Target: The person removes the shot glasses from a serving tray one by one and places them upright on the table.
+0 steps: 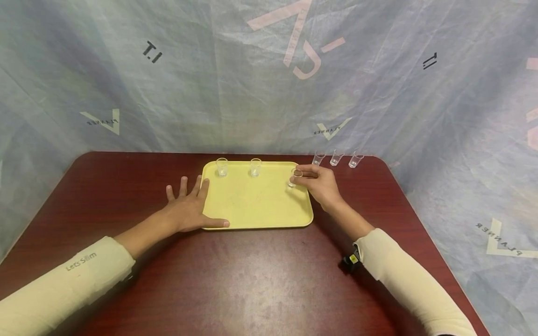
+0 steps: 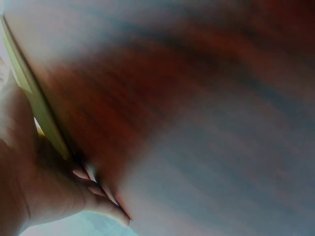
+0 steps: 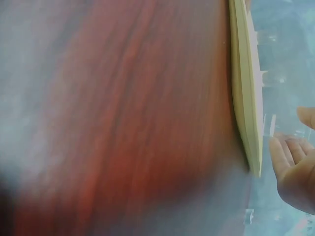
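Observation:
A yellow tray (image 1: 256, 205) lies on the dark red table (image 1: 252, 280). Two small clear cups (image 1: 222, 167) (image 1: 255, 167) stand along its far edge. My right hand (image 1: 319, 184) pinches a third clear cup (image 1: 294, 178) by its rim at the tray's far right corner. My left hand (image 1: 189, 207) lies flat on the table with fingers spread, its thumb along the tray's near left edge. In the left wrist view the tray's edge (image 2: 37, 105) shows beside the hand (image 2: 59, 196). The right wrist view shows the tray's rim (image 3: 246, 98) and curled fingers (image 3: 290, 162).
Three more clear cups (image 1: 318, 158) (image 1: 335, 157) (image 1: 355, 160) stand in a row on the table behind the tray's right corner. A pale printed sheet (image 1: 269, 70) hangs behind the table. A small black device (image 1: 350, 261) sits at the right sleeve.

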Demonstrator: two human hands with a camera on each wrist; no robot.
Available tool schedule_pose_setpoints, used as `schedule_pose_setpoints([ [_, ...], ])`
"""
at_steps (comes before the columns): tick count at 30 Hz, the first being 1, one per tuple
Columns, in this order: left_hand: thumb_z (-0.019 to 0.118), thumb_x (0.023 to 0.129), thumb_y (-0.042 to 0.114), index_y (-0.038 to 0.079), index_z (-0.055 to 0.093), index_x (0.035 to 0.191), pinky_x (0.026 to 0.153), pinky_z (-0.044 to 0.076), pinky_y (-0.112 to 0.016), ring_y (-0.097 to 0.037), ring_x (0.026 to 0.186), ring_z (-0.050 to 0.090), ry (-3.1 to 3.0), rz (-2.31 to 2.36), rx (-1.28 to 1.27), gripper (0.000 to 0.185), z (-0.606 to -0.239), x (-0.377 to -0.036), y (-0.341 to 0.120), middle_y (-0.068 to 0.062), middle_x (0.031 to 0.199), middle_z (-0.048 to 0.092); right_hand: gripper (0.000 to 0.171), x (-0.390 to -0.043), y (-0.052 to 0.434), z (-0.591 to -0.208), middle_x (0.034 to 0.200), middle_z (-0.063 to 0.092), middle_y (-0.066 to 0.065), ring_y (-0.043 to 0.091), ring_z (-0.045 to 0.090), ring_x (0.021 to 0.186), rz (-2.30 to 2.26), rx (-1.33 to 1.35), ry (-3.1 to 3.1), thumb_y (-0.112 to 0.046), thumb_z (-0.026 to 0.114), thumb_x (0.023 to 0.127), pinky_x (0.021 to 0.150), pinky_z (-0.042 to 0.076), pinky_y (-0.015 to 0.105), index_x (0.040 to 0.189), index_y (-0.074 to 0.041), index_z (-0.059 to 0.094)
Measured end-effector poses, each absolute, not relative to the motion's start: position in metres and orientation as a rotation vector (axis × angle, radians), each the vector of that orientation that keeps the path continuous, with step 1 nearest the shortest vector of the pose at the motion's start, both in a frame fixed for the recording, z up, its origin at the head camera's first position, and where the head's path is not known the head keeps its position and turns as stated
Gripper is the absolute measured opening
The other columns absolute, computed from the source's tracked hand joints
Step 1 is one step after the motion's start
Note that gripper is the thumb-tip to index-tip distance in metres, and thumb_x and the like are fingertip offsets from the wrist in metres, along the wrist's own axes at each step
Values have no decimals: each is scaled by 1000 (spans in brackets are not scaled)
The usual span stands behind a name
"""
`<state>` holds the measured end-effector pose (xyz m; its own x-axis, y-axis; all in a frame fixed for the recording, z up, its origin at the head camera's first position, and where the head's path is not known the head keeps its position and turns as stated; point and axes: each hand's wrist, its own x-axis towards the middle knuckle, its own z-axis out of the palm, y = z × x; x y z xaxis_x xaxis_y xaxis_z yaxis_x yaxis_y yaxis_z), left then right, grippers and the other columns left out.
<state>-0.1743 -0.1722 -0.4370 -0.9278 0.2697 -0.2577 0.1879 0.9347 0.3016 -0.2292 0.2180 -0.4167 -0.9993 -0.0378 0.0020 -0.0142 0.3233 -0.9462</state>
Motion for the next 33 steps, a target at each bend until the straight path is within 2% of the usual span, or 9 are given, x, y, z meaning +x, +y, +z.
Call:
schedule_pose_setpoints([
  [7,61,75,109,5,0,182,122,-7,-95,-65,170,-14,2789,395,349,161,-436,-174,-172,-26,189,-6,47,-223,232,-417,119,87,8,2,78,101,-1819,-21,2564,-17,93,93,90,61,17,136,-2,80],
  [14,60,74,110,6,0,182,123,-6,-95,-65,170,-13,2789,383,342,162,-437,-175,-171,-26,189,-6,52,-218,248,-416,128,84,17,0,79,100,-1865,7,2538,-15,91,94,91,62,17,141,3,75],
  [16,60,74,110,6,0,182,123,-6,-95,-64,170,-13,2788,383,339,162,-437,-175,-171,-25,189,-6,51,-218,252,-415,125,86,13,-1,79,99,-1883,13,2532,-14,91,95,91,62,17,141,2,76],
  [21,60,74,110,6,0,182,123,-7,-95,-64,170,-14,2786,380,333,162,-437,-175,-171,-25,189,-7,48,-217,260,-412,106,86,-10,-1,78,99,-1931,18,2523,-12,91,95,90,62,17,139,2,77],
  [23,60,74,110,7,-1,182,123,-7,-94,-63,170,-14,2788,382,332,162,-437,-175,-171,-25,189,-7,50,-217,263,-411,102,84,-15,-2,78,99,-1944,25,2512,-12,90,96,90,62,17,141,3,76],
  [33,60,74,110,7,0,182,123,-7,-95,-63,170,-14,2790,383,337,161,-438,-176,-172,-25,189,-6,51,-224,276,-418,99,82,-20,-4,78,99,-1976,130,2489,-10,89,96,92,61,15,142,5,73],
])
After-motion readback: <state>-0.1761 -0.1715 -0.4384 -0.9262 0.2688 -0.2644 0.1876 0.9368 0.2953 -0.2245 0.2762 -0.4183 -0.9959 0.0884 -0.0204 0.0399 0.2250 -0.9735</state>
